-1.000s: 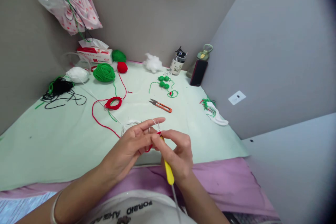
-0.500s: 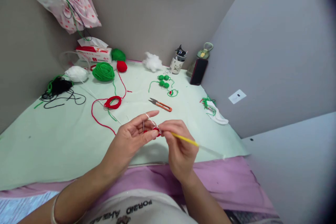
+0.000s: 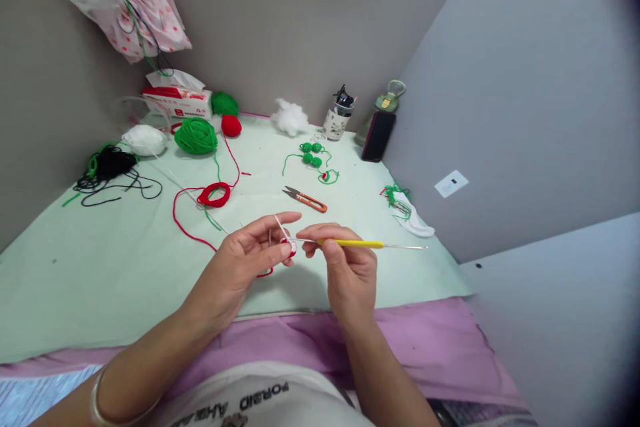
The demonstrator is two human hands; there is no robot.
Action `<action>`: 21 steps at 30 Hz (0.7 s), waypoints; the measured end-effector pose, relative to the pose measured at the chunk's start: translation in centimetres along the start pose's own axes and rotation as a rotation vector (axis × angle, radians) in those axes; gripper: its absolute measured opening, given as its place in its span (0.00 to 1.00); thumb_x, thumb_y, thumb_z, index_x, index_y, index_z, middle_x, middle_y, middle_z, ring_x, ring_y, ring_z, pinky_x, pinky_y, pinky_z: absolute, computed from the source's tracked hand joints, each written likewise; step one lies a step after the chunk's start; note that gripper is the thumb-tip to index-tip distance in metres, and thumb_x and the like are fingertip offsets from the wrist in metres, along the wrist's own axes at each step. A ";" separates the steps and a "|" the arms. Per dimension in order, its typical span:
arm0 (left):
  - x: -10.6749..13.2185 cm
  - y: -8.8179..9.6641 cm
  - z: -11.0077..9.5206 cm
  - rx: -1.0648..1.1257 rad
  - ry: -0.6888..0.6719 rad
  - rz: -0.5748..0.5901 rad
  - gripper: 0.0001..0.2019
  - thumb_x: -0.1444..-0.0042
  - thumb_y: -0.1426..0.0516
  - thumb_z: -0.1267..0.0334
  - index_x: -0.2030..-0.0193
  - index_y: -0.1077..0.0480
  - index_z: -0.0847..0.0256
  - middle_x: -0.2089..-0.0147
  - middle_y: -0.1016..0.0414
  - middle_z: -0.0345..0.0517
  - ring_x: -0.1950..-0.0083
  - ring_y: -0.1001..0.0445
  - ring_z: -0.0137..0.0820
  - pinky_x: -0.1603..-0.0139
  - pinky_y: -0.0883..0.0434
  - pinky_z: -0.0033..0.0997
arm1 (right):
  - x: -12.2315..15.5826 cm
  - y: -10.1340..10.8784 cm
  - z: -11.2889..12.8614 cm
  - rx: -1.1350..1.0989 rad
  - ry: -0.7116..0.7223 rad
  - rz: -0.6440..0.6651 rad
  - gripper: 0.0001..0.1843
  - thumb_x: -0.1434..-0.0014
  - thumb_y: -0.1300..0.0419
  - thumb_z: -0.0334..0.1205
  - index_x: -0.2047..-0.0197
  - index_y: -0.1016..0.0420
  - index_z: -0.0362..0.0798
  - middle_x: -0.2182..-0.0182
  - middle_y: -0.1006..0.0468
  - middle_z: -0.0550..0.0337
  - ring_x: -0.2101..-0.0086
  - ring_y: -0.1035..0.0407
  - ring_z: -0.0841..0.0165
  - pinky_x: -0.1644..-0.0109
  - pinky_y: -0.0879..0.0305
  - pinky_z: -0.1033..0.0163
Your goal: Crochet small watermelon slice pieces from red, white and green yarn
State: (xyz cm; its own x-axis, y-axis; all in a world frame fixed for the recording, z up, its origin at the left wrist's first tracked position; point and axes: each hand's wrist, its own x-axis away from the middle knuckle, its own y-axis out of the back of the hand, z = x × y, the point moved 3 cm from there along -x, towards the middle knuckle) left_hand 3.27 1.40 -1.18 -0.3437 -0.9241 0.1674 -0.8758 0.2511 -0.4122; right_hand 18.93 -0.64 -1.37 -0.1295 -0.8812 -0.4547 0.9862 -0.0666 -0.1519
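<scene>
- Yellow-handled crochet hook [image 3: 350, 243] pinched in the right hand [image 3: 347, 270], fingers closed on the handle; it lies near level, metal tip toward the left hand.
- Left hand [image 3: 245, 260] closed on a small red crochet piece [image 3: 290, 248] between thumb and fingers, white yarn [image 3: 279, 223] looped over the raised index finger.
- Hook tip meets the red piece; hands just apart, above the pale green table cover [image 3: 100, 267].
- Red yarn strand [image 3: 187, 230] trails left of the left hand to a red coil [image 3: 214, 194].
- Orange snips [image 3: 306, 199] just beyond the hands.
- Green yarn ball [image 3: 196, 135] far beyond the left hand.
- Black yarn tangle [image 3: 110, 167] far left.
</scene>
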 end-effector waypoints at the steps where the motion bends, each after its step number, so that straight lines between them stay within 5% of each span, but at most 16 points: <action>1: 0.1 0.0 0.1 -0.011 -0.002 0.011 0.18 0.45 0.30 0.61 0.46 0.18 0.48 0.64 0.24 0.38 0.62 0.27 0.29 0.59 0.33 0.28 | 0.1 0.0 0.0 0.013 -0.010 0.013 0.10 0.30 0.39 0.41 0.57 0.15 0.54 0.62 0.16 0.57 0.66 0.25 0.67 0.62 0.27 0.58; 21: 0.2 0.1 0.2 -0.049 0.065 0.046 0.13 0.43 0.32 0.59 0.51 0.16 0.50 0.64 0.26 0.39 0.62 0.27 0.30 0.60 0.34 0.30 | -0.1 0.8 -0.1 -0.226 -0.178 -0.085 0.12 0.33 0.36 0.45 0.66 0.19 0.49 0.70 0.23 0.60 0.72 0.30 0.70 0.66 0.31 0.62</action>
State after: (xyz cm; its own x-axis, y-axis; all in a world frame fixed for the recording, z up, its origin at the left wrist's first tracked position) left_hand 3.21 1.13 -1.34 -0.4037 -0.8909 0.2079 -0.8737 0.3080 -0.3766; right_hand 19.72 -0.53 -1.56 -0.1705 -0.9464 -0.2745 0.9219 -0.0549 -0.3835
